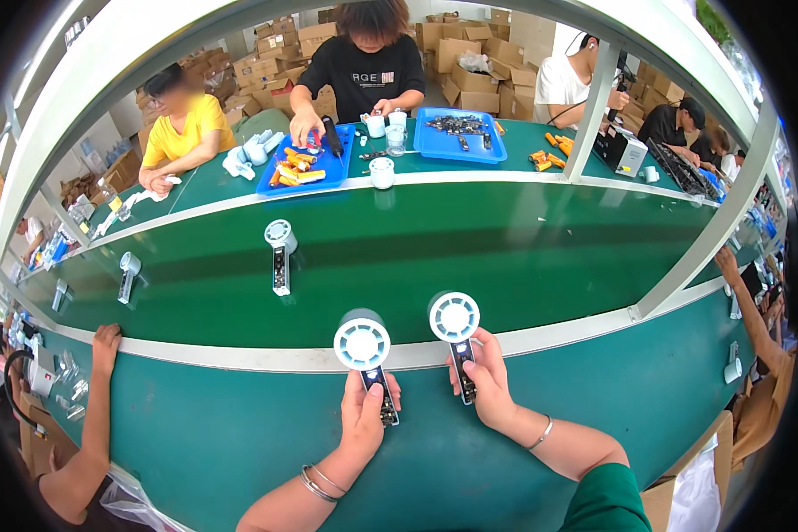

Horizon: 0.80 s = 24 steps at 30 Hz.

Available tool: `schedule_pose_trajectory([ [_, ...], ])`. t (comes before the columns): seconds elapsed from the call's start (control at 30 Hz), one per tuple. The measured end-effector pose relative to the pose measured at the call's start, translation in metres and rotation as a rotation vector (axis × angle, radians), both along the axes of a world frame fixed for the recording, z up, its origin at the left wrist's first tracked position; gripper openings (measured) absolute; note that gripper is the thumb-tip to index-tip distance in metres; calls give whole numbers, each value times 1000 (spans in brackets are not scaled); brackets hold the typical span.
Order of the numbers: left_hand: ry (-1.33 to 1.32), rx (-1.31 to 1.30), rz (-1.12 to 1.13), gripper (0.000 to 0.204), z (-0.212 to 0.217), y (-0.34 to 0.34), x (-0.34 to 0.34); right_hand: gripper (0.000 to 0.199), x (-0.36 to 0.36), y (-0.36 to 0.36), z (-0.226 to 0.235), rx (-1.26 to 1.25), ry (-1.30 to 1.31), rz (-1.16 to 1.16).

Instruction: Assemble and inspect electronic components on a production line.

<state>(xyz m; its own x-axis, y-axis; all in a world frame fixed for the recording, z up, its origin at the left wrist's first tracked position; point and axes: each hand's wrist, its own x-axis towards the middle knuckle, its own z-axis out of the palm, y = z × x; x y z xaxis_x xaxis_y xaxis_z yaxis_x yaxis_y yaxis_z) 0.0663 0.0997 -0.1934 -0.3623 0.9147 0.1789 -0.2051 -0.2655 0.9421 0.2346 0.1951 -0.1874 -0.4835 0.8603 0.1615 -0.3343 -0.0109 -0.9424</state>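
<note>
My left hand (360, 420) grips a handheld fan (362, 344) by its handle, its round, pale-blue slotted head pointing up. The handle is uncased on the near side, so a dark circuit board shows beside my thumb. A second handheld fan (454, 317) of the same kind is in my right hand (493, 387), thumb pressed on its exposed board and fingers wrapped behind. Both fans are held upright, side by side and apart, over the near edge of the green conveyor belt (470, 239). My fingertips behind the handles are partly hidden.
More uncased handheld fans lie on the belt, the nearest (279, 257) left of centre. Across it, a person works by a blue tray (337, 177) of orange battery cells and another blue tray (461, 146) of boards. White frame posts (709, 239) rise at the sides. Co-workers' arms reach in left and right.
</note>
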Motion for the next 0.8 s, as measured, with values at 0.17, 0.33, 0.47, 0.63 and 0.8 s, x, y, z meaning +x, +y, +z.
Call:
schedule_pose_trajectory([
  [0.17,30,17,6,30,-1,-1,-1,50,0,-2,0,89,-23,2],
  [0.33,0,30,-5,27,0,-3,-1,50,-1,-4,1,109,-21,-8],
  [0.47,-3,14,-17,26,0,-3,-2,51,-2,-4,-2,139,-33,-24],
  [0.63,-8,19,-26,26,2,-3,-1,51,-2,-5,0,120,-35,-19],
  [0.8,14,61,-29,30,2,-3,-1,53,-1,-5,1,155,-71,-32],
])
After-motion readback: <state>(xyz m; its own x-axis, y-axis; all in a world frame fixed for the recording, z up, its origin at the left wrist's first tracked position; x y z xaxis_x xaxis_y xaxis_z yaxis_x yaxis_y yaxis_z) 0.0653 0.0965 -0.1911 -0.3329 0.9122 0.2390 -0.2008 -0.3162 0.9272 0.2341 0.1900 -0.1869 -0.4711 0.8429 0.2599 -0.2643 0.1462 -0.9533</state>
